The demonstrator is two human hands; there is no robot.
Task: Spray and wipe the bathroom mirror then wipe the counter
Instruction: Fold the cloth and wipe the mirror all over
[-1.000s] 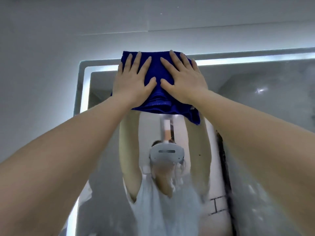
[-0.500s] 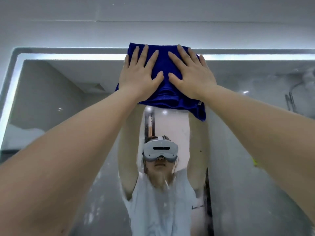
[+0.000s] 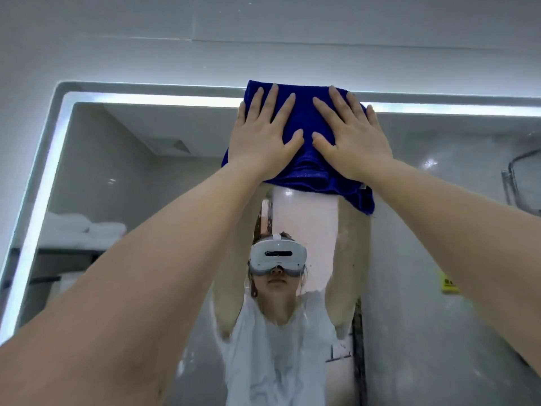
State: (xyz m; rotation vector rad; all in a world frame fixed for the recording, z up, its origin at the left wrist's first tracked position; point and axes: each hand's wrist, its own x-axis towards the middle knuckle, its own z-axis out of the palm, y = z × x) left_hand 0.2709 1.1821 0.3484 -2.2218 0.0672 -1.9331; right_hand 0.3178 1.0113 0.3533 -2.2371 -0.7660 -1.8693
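Hands spread flat, left hand [image 3: 263, 139] just beside right hand [image 3: 352, 142], press the cloth [image 3: 304, 118] against the mirror [image 3: 117, 177] at its top edge, the rest of the glass below them.

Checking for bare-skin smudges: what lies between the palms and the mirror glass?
The blue cloth; left hand and right hand press it onto the mirror, head view.

The cloth [image 3: 304, 124] lies flat against the mirror [image 3: 117, 171] at its top edge, overlapping the light strip [image 3: 146, 99] that runs along that edge below the wall [image 3: 263, 39]. The left hand [image 3: 263, 142] and right hand [image 3: 351, 145] press side by side on the cloth, thumbs near each other but apart. One cloth corner hangs below the right hand. Folded towels [image 3: 85, 227] are reflected at the mirror's left, and what may be a shower fitting [image 3: 521, 183] at far right.
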